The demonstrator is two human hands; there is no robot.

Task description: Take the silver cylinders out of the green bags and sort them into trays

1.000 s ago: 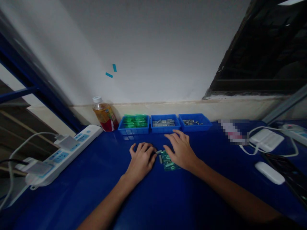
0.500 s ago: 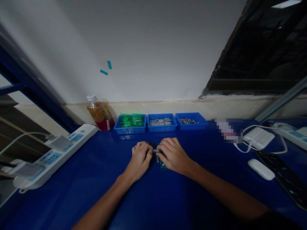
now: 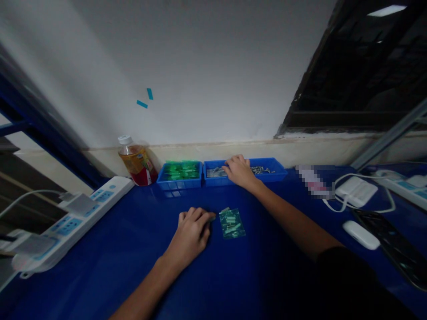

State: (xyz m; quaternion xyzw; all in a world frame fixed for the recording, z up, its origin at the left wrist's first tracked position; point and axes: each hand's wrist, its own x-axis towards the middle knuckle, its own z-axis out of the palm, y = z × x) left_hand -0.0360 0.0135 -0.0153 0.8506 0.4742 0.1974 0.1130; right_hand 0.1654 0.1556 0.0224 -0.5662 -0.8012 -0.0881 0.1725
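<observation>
Here, the right hand (image 3: 239, 170) is at the far side, over the middle tray (image 3: 217, 182) of metal pins (image 3: 214, 171), and I cannot tell if it holds one. The left hand (image 3: 192, 232) is on the blue table (image 3: 213, 284) with fingers bent, its grip also unclear; just right of it lies the green bag (image 3: 232, 224) with small pieces (image 3: 231, 219)

Bare worktop (image 3: 133, 231) lies between the power strip (image 3: 75, 223) and the left hand (image 3: 192, 233); at the back, the bottle (image 3: 136, 165) and blue trays (image 3: 216, 181) stand in the way.
</observation>
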